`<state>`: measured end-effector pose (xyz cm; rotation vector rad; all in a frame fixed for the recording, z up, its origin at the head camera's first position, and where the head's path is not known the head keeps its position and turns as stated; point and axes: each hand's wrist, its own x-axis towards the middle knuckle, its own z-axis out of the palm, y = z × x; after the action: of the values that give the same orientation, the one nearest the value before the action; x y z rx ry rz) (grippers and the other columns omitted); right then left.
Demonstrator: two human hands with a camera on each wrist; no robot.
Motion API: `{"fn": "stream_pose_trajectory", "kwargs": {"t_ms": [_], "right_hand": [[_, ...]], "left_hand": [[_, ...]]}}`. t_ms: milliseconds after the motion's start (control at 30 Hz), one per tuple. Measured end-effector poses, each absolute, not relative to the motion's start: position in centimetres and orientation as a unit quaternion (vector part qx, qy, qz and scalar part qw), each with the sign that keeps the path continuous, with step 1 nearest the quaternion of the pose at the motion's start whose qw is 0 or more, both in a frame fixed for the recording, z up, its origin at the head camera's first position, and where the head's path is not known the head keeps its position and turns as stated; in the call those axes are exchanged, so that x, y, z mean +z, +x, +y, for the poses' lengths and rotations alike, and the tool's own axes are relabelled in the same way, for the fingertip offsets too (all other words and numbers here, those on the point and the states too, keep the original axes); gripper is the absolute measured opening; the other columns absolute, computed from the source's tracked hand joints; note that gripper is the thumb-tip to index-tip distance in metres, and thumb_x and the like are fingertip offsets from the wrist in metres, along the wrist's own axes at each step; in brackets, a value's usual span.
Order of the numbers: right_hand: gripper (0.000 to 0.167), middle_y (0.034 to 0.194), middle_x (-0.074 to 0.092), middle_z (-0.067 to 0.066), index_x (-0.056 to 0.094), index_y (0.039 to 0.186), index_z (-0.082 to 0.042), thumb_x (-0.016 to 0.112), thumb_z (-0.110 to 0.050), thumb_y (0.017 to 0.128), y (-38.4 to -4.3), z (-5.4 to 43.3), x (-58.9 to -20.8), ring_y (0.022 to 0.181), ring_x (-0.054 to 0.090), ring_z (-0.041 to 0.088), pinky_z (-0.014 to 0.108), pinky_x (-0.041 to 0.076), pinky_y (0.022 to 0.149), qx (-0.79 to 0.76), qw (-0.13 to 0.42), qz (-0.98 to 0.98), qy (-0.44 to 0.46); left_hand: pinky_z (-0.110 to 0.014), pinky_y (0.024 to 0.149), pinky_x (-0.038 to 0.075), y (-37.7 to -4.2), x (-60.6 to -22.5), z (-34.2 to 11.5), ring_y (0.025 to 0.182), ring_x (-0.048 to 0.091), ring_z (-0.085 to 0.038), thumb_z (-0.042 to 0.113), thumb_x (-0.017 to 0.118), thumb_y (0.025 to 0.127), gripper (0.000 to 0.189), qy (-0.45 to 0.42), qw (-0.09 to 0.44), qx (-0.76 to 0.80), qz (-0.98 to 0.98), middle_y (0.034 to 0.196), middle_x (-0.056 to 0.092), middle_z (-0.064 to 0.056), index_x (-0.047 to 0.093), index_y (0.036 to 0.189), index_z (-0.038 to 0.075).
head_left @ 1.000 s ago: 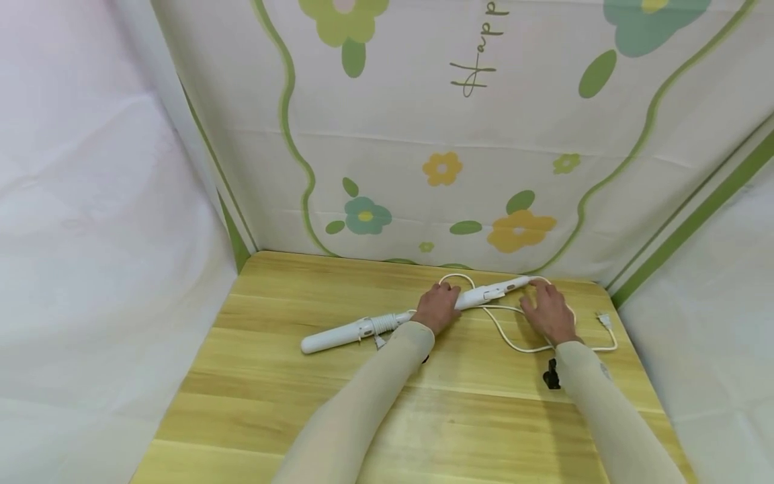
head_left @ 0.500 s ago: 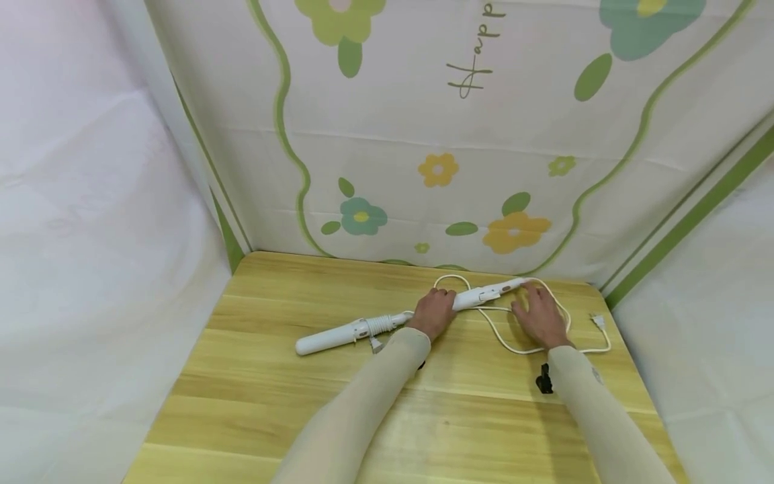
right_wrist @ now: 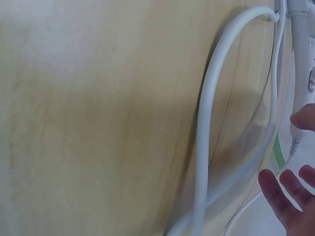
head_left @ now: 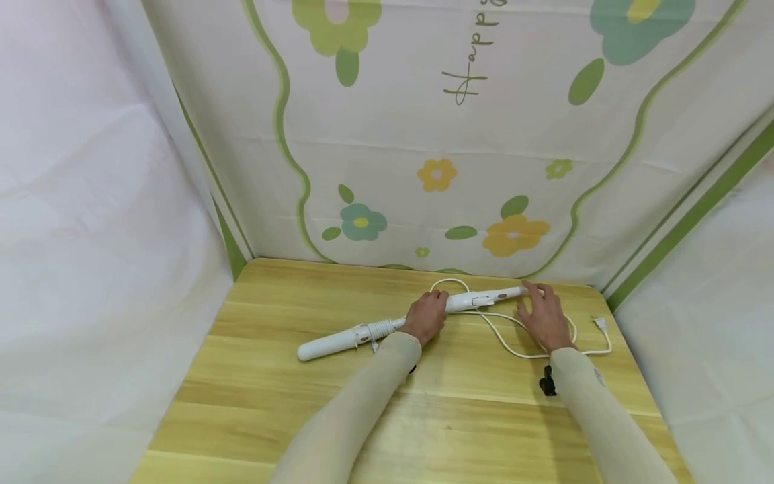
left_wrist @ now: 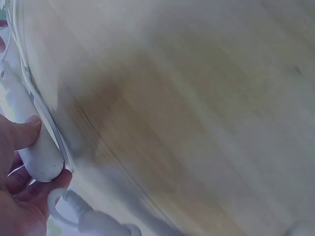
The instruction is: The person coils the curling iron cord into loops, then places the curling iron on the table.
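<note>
Currently, the left hand [head_left: 426, 316] curls its fingers round one end of a white wand [head_left: 464, 302]; the right hand [head_left: 547, 318], fingers loosely spread, is at its narrow end. Leftward lies a second wand [head_left: 329, 344]. Behind runs the back edge of the surface [head_left: 459, 437]; a plug [head_left: 600, 323] sits near the right edge; wood stretches broadly frontward.

A slim white wand [head_left: 461, 302] slants across the back of the wooden table [head_left: 484, 430], perhaps slightly raised, its white cord [right_wrist: 203, 128] looped loosely beside it.
</note>
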<state>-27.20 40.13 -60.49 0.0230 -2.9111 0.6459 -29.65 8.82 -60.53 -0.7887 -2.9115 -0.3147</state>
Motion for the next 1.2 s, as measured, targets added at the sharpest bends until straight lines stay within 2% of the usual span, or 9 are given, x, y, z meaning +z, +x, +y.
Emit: {"fn": "stream_pose_trajectory", "kwargs": {"t_ms": [267, 400, 567, 767, 900, 1067, 1200], "right_hand": [[0.06, 0.162, 0.039, 0.031, 0.047, 0.162, -0.012, 0.068, -0.023, 0.107, -26.8, 41.2, -60.5, 0.138, 0.043, 0.06, 0.074, 0.053, 0.07, 0.193, 0.097, -0.976, 0.021], [0.06, 0.162, 0.041, 0.031, 0.047, 0.163, -0.012, 0.069, -0.025, 0.108, -26.6, 41.6, -60.4, 0.137, 0.044, 0.059, 0.074, 0.052, 0.072, 0.192, 0.106, -0.975, 0.033], [0.058, 0.158, 0.046, 0.031, 0.05, 0.161, -0.011, 0.071, -0.022, 0.107, -26.4, 41.8, -60.3, 0.133, 0.048, 0.056, 0.073, 0.053, 0.075, 0.19, 0.118, -0.973, 0.053], [0.044, 0.137, 0.065, 0.033, 0.066, 0.144, -0.005, 0.077, -0.013, 0.102, -26.2, 41.8, -61.1, 0.117, 0.059, 0.056, 0.07, 0.052, 0.081, 0.161, 0.152, -0.971, 0.092], [0.032, 0.119, 0.076, 0.026, 0.077, 0.128, -0.004, 0.082, -0.01, 0.097, -26.0, 41.6, -61.5, 0.101, 0.065, 0.047, 0.066, 0.05, 0.08, 0.157, 0.17, -0.966, 0.118], [0.027, 0.11, 0.079, 0.018, 0.08, 0.119, -0.005, 0.085, -0.006, 0.093, -25.8, 41.1, -61.2, 0.097, 0.065, 0.038, 0.062, 0.049, 0.084, 0.176, 0.192, -0.952, 0.16], [0.028, 0.105, 0.08, 0.016, 0.08, 0.116, -0.003, 0.087, -0.002, 0.089, -25.7, 40.3, -60.8, 0.092, 0.066, 0.035, 0.057, 0.051, 0.082, 0.174, 0.212, -0.942, 0.194]], "left_hand": [[-0.031, 0.083, 0.064, -29.3, -60.0, 7.4, 0.111, 0.072, -0.019, 0.024, 0.072, 0.107, 0.031, -0.287, 0.08, -0.082, -0.951, 0.128, 0.072, -0.006, 0.064, 0.134, 0.011], [-0.029, 0.08, 0.064, -29.2, -59.6, 6.5, 0.111, 0.073, -0.019, 0.022, 0.071, 0.107, 0.031, -0.301, 0.1, -0.076, -0.945, 0.128, 0.073, -0.006, 0.063, 0.135, 0.012], [-0.031, 0.084, 0.064, -29.2, -59.2, 5.2, 0.117, 0.073, -0.021, 0.021, 0.071, 0.108, 0.035, -0.315, 0.112, -0.086, -0.939, 0.133, 0.073, -0.007, 0.062, 0.14, 0.011], [-0.034, 0.091, 0.063, -28.7, -59.2, 3.9, 0.12, 0.073, -0.022, 0.021, 0.069, 0.109, 0.035, -0.336, 0.12, -0.105, -0.928, 0.134, 0.073, -0.007, 0.061, 0.142, 0.011], [-0.034, 0.094, 0.063, -28.5, -59.1, 3.0, 0.121, 0.073, -0.022, 0.022, 0.068, 0.11, 0.032, -0.361, 0.126, -0.109, -0.918, 0.134, 0.073, -0.007, 0.061, 0.139, 0.012], [-0.034, 0.097, 0.062, -28.3, -58.7, 1.6, 0.124, 0.071, -0.022, 0.022, 0.074, 0.106, 0.038, -0.365, 0.126, -0.105, -0.916, 0.137, 0.072, -0.005, 0.061, 0.141, 0.013], [-0.035, 0.098, 0.061, -28.1, -58.2, 0.4, 0.128, 0.07, -0.022, 0.023, 0.075, 0.106, 0.039, -0.359, 0.111, -0.104, -0.921, 0.141, 0.07, -0.004, 0.061, 0.142, 0.015]]}}
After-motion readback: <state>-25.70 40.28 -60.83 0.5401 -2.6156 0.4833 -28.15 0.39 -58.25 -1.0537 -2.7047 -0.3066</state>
